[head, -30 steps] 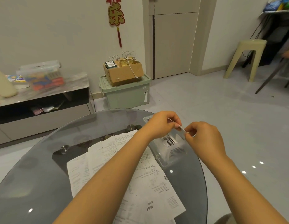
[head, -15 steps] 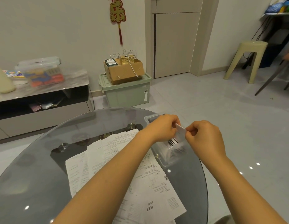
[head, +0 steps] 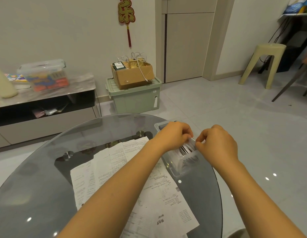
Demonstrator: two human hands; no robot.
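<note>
A small folded white paper slip (head: 192, 140) is pinched between my left hand (head: 175, 136) and my right hand (head: 217, 143), one at each end. Both hands hover just over a clear plastic box (head: 182, 170) at the right edge of the round glass table (head: 37, 186). More folded slips (head: 185, 149) stand inside the box. Several printed white receipts (head: 118, 169) lie spread on the glass under my left forearm.
Beyond the table stand a low grey TV cabinet (head: 46, 117) with a clear storage tub (head: 44, 74), a green bin (head: 135, 98) bearing a cardboard box (head: 133, 74), a beige stool (head: 266, 62) and a chair leg (head: 286, 85) at the right.
Both hands have sunk lower with the slip, from above the box to its rim, and drawn closer together.
</note>
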